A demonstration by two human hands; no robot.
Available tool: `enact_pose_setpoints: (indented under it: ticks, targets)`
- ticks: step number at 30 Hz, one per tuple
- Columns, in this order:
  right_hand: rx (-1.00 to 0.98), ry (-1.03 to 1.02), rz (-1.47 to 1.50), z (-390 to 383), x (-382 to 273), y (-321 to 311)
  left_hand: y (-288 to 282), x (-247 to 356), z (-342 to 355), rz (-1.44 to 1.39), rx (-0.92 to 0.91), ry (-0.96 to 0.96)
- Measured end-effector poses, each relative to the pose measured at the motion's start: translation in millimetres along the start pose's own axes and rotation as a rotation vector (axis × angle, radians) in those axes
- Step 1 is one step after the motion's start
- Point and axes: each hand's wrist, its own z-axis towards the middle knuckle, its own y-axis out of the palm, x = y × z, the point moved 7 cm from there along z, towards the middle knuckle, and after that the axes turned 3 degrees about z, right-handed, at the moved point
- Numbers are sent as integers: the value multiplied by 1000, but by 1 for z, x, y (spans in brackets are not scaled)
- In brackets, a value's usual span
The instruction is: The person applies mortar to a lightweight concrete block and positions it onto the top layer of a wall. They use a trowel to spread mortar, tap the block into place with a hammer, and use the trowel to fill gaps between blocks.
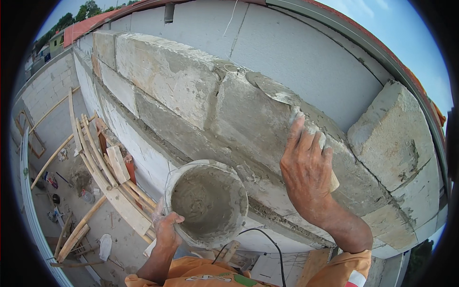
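My right hand [308, 172] is closed around a masonry trowel [283, 98], with the pale end of its handle showing below the palm. The trowel's blade lies along the top edge of the block wall [167, 71], against grey mortar there. My left hand [167, 227] grips the left side of a round bucket [210, 162], fingers partly hidden behind it. Wet grey mortar [201, 203] coats the inside of the bucket and lies in it. The bucket is held against the near face of the wall, below the trowel.
A large block [394, 134] stands on the wall at the right. Behind rises a light grey wall [296, 67] under a roof edge. Scaffold planks and poles [126, 208] run at the lower left, high above a littered floor. A black cable [272, 241] loops below the bucket.
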Motion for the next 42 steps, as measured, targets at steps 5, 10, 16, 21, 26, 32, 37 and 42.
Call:
enact_pose_setpoints:
  ticks: [5, 10, 16, 21, 26, 32, 37, 42]
  targets:
    - [-61, 94, 18, -35, 21, 1, -9, -10, 4, 15, -38, -13]
    - [-107, 189, 7, -76, 48, 0, -3, -10, -3, 23, -4, -36]
    - [-53, 278, -4, -44, 69, -6, 2, -10, -4, 77, -16, -30]
    - [-2, 86, 32, -3, 46, -1, 12, -11, -8, 53, -39, -24]
    - [-82, 92, 19, -39, 41, 6, 4, -3, -16, 10, 1, -20]
    - [-198, 249, -12, -102, 64, 21, 0, -19, -11, 77, -2, -64]
    - [-139, 281, 40, -117, 71, 15, 14, -8, -18, 64, -19, -22]
    - [-115, 317, 15, -119, 77, 9, 11, -12, -19, 63, 9, -1]
